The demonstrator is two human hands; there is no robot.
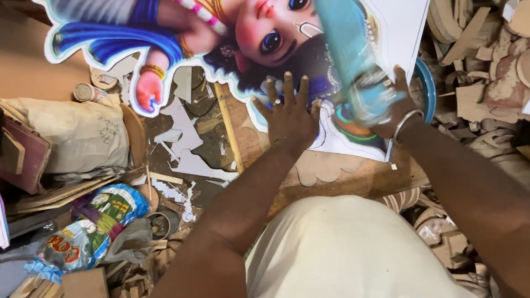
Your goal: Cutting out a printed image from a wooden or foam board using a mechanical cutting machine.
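Printed cutout board [232,33] lay flat on the worktop [353,179], stretching away and leftward from both hands. Left hand [288,113] pressed it with spread, empty fingers; right hand [395,107], nearer its edge, gripped a blurred blue tool [353,60].

- a tan cloth sack [83,135] lies at the left, with a small round tin [88,92] just above it.
- a crumpled printed plastic bag [91,232] lies lower left, near a small dark round cup [160,223].
- white paper scraps [187,154] litter the floor.
- a thin wooden stick [229,129] lies among them.
- wood offcuts [480,72] are heaped at the right.
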